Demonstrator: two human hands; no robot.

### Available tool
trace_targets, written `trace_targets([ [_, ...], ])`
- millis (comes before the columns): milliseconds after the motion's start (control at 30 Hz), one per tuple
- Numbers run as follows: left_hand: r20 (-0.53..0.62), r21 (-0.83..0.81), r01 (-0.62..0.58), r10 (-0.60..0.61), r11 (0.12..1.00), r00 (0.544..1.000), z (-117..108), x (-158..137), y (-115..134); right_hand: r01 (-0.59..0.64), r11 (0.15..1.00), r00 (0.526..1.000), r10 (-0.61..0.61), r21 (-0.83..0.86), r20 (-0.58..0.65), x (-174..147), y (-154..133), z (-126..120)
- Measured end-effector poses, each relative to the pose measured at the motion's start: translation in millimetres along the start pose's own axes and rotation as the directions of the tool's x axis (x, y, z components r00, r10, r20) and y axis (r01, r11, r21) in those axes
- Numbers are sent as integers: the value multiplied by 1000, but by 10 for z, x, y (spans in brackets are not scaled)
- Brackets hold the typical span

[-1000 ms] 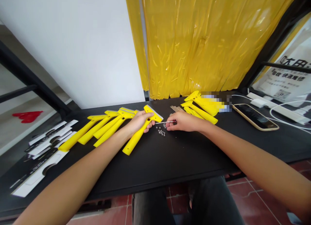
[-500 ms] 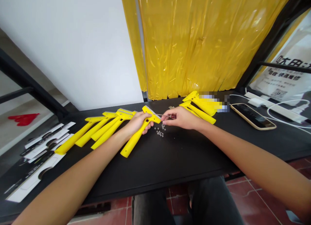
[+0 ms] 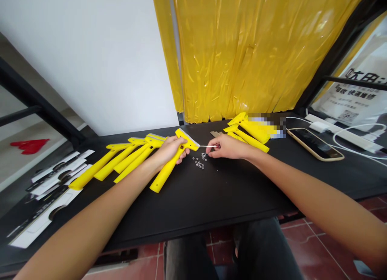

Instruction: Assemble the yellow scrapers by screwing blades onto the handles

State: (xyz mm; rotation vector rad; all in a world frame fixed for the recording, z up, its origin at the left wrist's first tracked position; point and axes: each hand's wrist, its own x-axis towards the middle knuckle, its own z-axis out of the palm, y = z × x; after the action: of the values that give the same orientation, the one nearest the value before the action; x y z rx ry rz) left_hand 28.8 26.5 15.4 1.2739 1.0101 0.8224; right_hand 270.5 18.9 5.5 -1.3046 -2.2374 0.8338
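Observation:
My left hand [image 3: 173, 148] is closed round the neck of a yellow scraper [image 3: 166, 173], its wide head up and its handle slanting down toward me. In my right hand [image 3: 223, 146] is a screwdriver [image 3: 204, 146]; its thin metal shaft points left, the tip close to the right end of the scraper's head. My fingers hide most of its handle. Small screws and nuts [image 3: 199, 164] lie loose on the black table [image 3: 211, 203] below the shaft. A few thin metal blades [image 3: 215, 133] lie just behind my right hand.
Several yellow scrapers [image 3: 131, 161] lie in a row left of my left hand. White and black packaging cards [image 3: 45, 219] are at the far left. More yellow scrapers [image 3: 252, 141] rest at the back right, near a phone [image 3: 314, 143] and a power strip [image 3: 341, 134] with white cables.
My right hand has drawn slightly right, and the screwdriver's shaft has come back from over the scraper's head to its right end. The scraper has shifted slightly up and left.

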Motion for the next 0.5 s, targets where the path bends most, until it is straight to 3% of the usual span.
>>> trace_targets([
  [200,-27,16,25,-25,1000,999,7,12,-20,97,994,992,-92,-59,81,-32,-81,4],
  [333,-24,14,27,-26,1000,999,5,20,-35,108,976,992,-95,-190,77,-24,-63,34],
  [500,6,14,24,-24,1000,1000,-12,36,-66,125,965,991,-112,-231,68,-24,-95,80],
])
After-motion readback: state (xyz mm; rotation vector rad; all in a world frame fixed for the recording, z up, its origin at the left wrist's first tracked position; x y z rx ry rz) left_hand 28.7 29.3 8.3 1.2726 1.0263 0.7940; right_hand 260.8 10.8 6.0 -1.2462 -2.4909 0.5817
